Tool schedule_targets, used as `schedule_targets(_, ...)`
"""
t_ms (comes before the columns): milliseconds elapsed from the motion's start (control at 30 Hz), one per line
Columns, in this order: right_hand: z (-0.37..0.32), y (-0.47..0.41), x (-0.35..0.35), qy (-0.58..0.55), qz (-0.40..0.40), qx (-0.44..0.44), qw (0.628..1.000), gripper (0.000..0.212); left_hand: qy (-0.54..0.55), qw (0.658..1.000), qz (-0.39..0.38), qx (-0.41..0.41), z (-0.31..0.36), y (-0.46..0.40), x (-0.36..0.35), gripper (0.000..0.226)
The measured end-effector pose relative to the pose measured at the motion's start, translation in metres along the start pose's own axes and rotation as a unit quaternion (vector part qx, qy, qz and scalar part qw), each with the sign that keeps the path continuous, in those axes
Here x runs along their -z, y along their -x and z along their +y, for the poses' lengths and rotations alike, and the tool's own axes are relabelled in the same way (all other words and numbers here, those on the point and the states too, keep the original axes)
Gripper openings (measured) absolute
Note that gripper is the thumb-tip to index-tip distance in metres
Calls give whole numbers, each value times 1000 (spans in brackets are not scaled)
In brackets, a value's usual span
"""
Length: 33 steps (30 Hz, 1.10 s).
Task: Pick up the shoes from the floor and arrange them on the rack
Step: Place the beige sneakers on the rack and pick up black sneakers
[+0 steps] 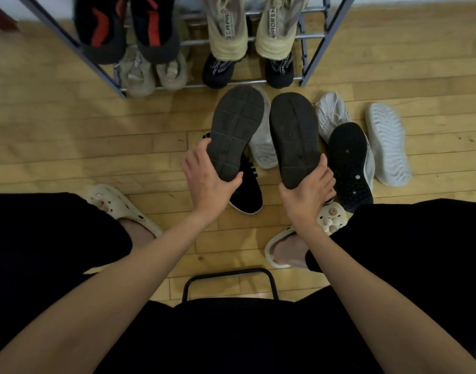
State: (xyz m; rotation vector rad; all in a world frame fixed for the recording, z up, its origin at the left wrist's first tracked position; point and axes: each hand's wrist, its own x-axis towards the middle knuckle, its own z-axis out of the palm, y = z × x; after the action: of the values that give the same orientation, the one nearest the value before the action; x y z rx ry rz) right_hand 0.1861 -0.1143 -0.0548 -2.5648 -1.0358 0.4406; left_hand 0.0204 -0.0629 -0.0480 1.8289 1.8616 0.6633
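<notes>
Nearest me, a black chair frame [228, 282] stands on the wood floor [69, 147], well short of the rack [258, 82]. Before the rack my left hand [207, 182] grips one dark shoe [235, 130] by its heel and my right hand [307, 195] grips another [294, 139], both soles up, long axes pointing toward the rack.

Bare forearms, black trousers [42, 238], and 2 cream clogs [118, 203] studded with small charms on bare feet.
</notes>
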Motion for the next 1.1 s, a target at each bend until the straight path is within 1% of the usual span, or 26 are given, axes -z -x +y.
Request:
schedule_targets(133, -8, 20, 16, -42, 23, -3, 999, 106, 15, 998, 63, -17, 13, 11, 22, 88)
schedule_targets(267, -16, 34, 31, -75, 54, 30, 995, 105, 32, 992, 120, -37, 27, 21, 44, 86)
schedule_targets(367, -26, 38, 40, -95, 67, 55, 992, 103, 39, 990, 128, -45, 30, 25, 55, 86)
schedule_targets(567, -45, 41, 49, -123, 72, 82, 986, 104, 67, 984, 162, -37, 32, 23, 68, 85)
schedule_targets(633, -50, 40, 50, -147, 49, 80, 985, 105, 102, 983, 150, -18, 34, 19, 73, 84)
schedule_targets(667, -52, 38, 53, -191, 13, 70, 979, 105, 149, 980, 131, 17, 37, 16, 78, 82)
schedule_targets(700, -54, 34, 55, -262, -40, 50, 963, 103, 214, 969, 102, 76, 39, 12, 82, 77)
schedule_targets(733, -56, 29, 60, -349, -102, 20, 931, 98, 291, 943, 59, 151, 41, 6, 88, 69)
schedule_targets(767, -59, 23, 67, -438, -169, -20, 883, 88, 385, 895, 10, 225, 42, 0, 94, 59)
schedule_targets(800, -60, 18, 74, -513, -235, -59, 823, 75, 478, 831, -43, 281, 41, -7, 100, 48)
schedule_targets(833, -61, 13, 79, -570, -287, -90, 764, 60, 554, 765, -92, 316, 38, -12, 105, 37)
schedule_targets(867, -62, 10, 84, -606, -325, -119, 716, 46, 601, 713, -131, 337, 35, -15, 111, 31)
schedule_targets(900, -63, 9, 89, -628, -353, -136, 680, 39, 632, 676, -151, 347, 31, -17, 115, 30)
schedule_targets(933, -63, 8, 92, -641, -371, -141, 657, 38, 657, 648, -160, 351, 27, -18, 118, 33)
schedule_targets(1000, -65, 5, 97, -655, -383, -137, 637, 42, 673, 631, -162, 350, 19, -20, 123, 39)
schedule_targets(1100, -69, 3, 103, -671, -385, -142, 617, 38, 669, 644, -158, 336, 14, -26, 133, 41)
